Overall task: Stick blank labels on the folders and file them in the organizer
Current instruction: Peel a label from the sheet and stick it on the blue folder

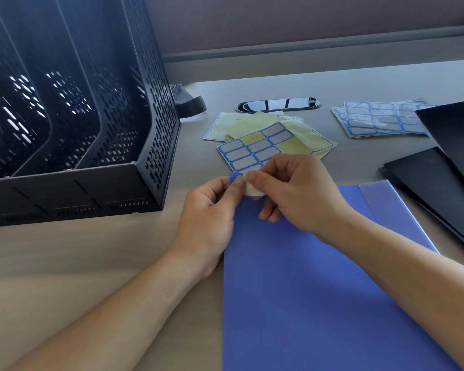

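Pinching one label (253,190), your left hand (212,212) and right hand (295,191) meet over the blue folder (306,290) (labelling step); press flat next.

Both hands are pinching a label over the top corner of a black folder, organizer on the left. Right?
Not black: in the head view that folder is blue. The left hand and right hand pinch the label over its top corner, organizer on the left.

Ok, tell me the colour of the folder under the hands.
Blue, a flat plastic folder; head view.
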